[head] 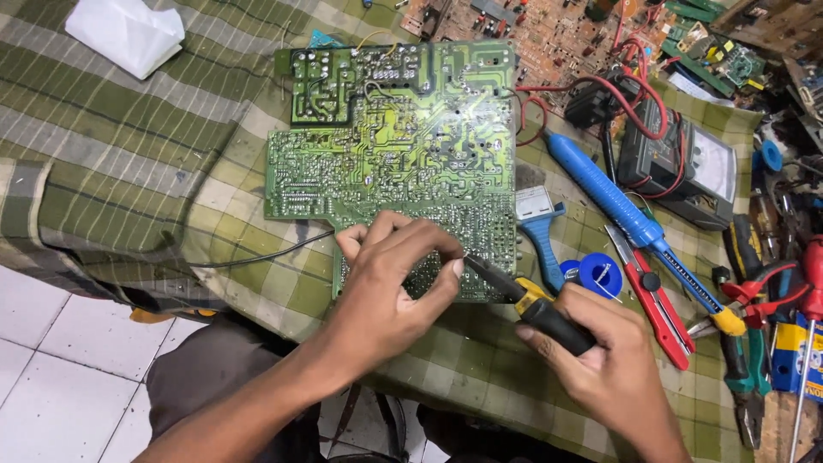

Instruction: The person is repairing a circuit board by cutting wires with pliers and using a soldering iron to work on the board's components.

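Our right hand [604, 356] is clamped on the soldering iron [536, 307], tip at the green circuit board [394, 146]; our left hand [390, 283] pinches together beside it, joint unfinished.

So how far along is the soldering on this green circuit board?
Done: the circuit board lies solder side up on the checked cloth. In hand: the right hand holds the soldering iron beside the left hand at the board's lower edge. Finished joints cannot be told.

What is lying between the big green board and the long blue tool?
In the head view, a blue-handled brush lies on the checked cloth between the green circuit board and the long blue tool.
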